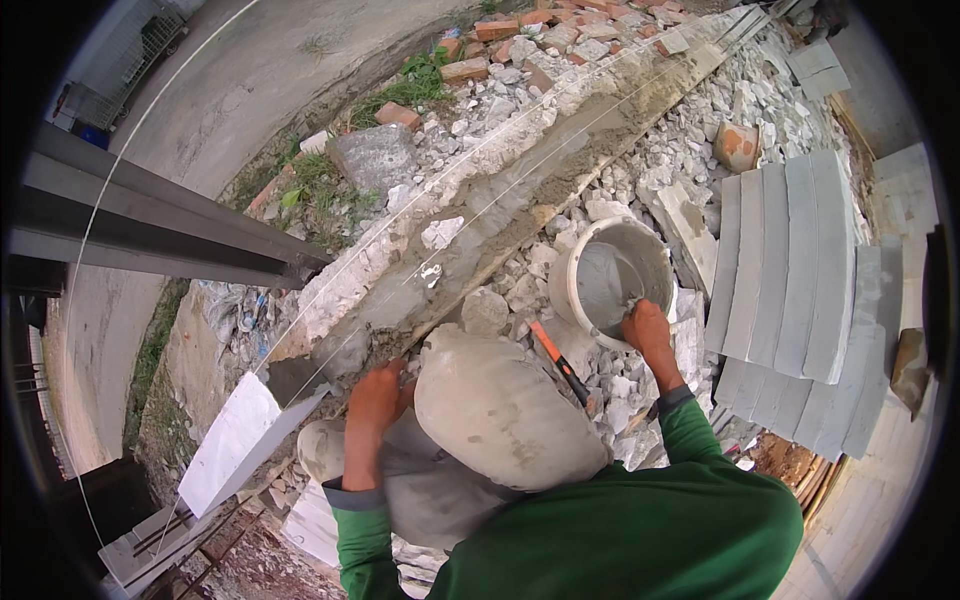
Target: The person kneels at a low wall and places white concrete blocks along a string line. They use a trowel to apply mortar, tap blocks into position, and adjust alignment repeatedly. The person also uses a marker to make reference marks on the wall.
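My right hand (648,326) reaches over the near right rim of a round pale bucket (572,290), its fingers closed at the inner wall; what they grip is hidden. Wet grey mortar (604,285) lies in the bucket. Beside my bent knee, my left hand (374,402) is curled at the near edge of a long low footing, its fingertips partly hidden. Grey mortar (440,270) coats the footing's top. A white block (236,440) stands at its near left end. An orange and black hand tool (558,360) lies on the rubble between knee and bucket.
Taut strings (500,195) run along the footing, bordered by a wooden board (540,212). Grey slabs (785,265) are stacked at the right. Broken rubble (690,130) and bricks (495,30) cover the ground. A dark steel post (190,215) stands at the left.
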{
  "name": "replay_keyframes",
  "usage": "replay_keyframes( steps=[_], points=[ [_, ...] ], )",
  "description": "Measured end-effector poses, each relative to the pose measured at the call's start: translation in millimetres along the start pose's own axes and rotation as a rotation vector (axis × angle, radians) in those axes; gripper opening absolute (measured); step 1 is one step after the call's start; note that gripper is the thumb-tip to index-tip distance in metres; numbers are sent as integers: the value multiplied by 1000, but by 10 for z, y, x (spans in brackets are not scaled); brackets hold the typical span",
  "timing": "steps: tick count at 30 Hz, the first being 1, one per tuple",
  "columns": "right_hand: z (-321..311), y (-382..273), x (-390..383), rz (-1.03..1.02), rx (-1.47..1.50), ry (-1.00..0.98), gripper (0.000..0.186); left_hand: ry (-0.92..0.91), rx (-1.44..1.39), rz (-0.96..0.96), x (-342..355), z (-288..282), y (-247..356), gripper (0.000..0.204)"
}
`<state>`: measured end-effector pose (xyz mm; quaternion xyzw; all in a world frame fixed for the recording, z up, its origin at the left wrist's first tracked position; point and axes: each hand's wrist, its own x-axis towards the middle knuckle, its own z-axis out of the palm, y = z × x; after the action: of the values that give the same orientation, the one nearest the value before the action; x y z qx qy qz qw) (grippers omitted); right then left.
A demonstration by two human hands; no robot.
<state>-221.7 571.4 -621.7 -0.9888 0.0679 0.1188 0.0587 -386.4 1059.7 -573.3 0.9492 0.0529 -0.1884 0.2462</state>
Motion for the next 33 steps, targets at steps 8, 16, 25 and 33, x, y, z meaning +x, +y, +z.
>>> replay_keyframes(
  steps=[8, 16, 25, 33],
  points=[
    [-225, -13, -178, 352, 1125, -465, 23, -45, 29, -69, 7, -3, 78, 40],
    [-767, -508, -632, 175, 1144, -307, 16, -13, 9, -23, 32, 90, -42, 37],
    [65, -2023, 47, -379, 536, -84, 33, 1, -13, -17, 39, 111, -88, 31],
    [464, -2205, 319, -413, 652, -198, 37, 25, -36, -32, -8, -4, -53, 26]
  ],
)
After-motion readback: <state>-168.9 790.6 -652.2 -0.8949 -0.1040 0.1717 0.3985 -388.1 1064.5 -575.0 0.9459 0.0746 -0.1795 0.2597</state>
